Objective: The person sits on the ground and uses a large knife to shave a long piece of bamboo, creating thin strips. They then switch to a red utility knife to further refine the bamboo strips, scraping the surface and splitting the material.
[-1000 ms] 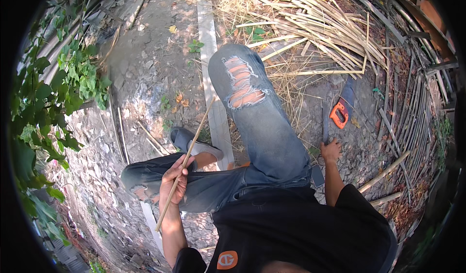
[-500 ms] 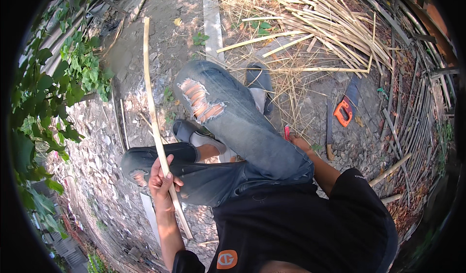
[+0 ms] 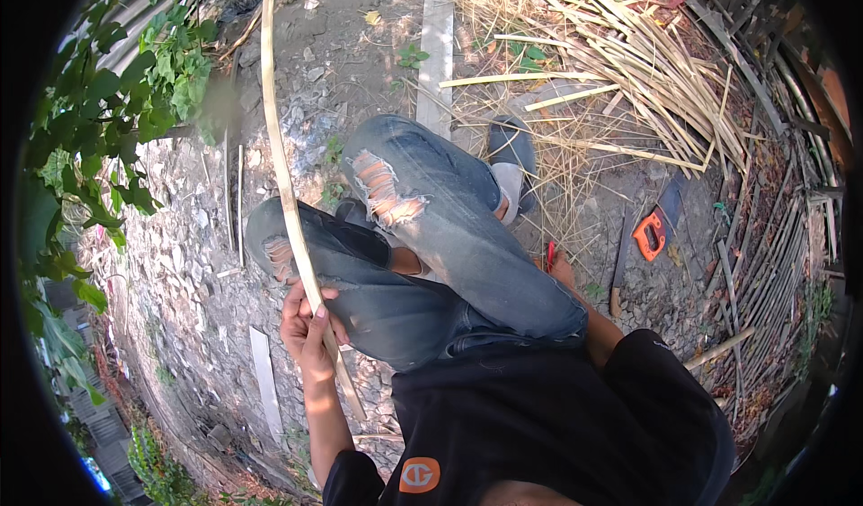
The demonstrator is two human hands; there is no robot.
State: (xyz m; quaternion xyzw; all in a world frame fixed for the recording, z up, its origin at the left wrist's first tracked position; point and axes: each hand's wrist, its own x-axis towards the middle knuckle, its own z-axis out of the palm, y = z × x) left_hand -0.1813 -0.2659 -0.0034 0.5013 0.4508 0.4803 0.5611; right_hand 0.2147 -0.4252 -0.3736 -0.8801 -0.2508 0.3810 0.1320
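A long, pale bamboo strip (image 3: 289,187) slants across the left of the view, its far end near the top edge and its near end by my shirt. My left hand (image 3: 308,331) is closed around its lower part, beside my bent left knee. On the right, past my thigh, my right hand (image 3: 562,272) is low near the ground and partly hidden by my jeans. A small red thing (image 3: 550,255) sticks up from its fingers; its kind does not show.
An orange-handled handsaw (image 3: 649,235) lies right of my right hand, next to a long blade with a wooden handle (image 3: 616,301). A pile of bamboo strips (image 3: 647,79) lies far right. Leafy plants (image 3: 117,110) border the left; a flat board (image 3: 264,380) lies near left.
My left knee has come up and inward. The strip has moved with my left hand, its far end now higher in view. My right hand stays low with the red thing; the whole view has shifted.
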